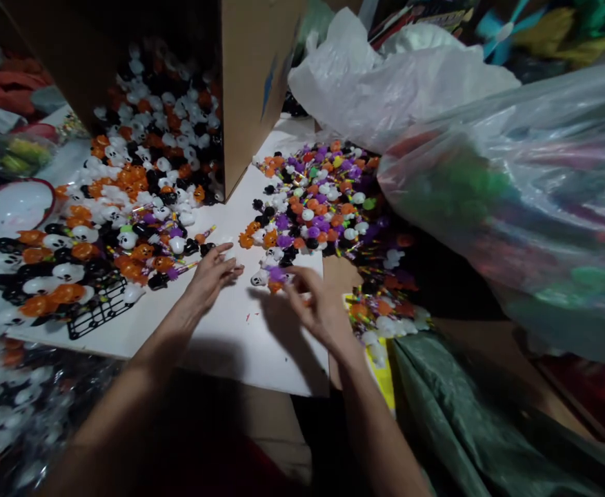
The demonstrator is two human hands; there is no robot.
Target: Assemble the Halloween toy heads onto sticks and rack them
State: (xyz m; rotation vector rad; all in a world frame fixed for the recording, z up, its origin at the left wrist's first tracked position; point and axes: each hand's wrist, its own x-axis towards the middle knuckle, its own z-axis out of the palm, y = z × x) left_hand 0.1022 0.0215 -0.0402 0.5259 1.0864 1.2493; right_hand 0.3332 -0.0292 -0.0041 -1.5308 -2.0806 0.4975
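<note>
Beside my right fingers (302, 279), Halloween toys (307, 207) run orange, purple, black, white. White skull heads (56, 241) show black eye sockets. Wire rack (98, 307) black; board (261, 345) white; plastic sheet (452, 414) dull green.

We see 2 small plastic Halloween toys lying just beside each other at the near edge of the heap (307, 207): a white skull (259, 279) and a purple spiky tuft (276, 274).
</note>
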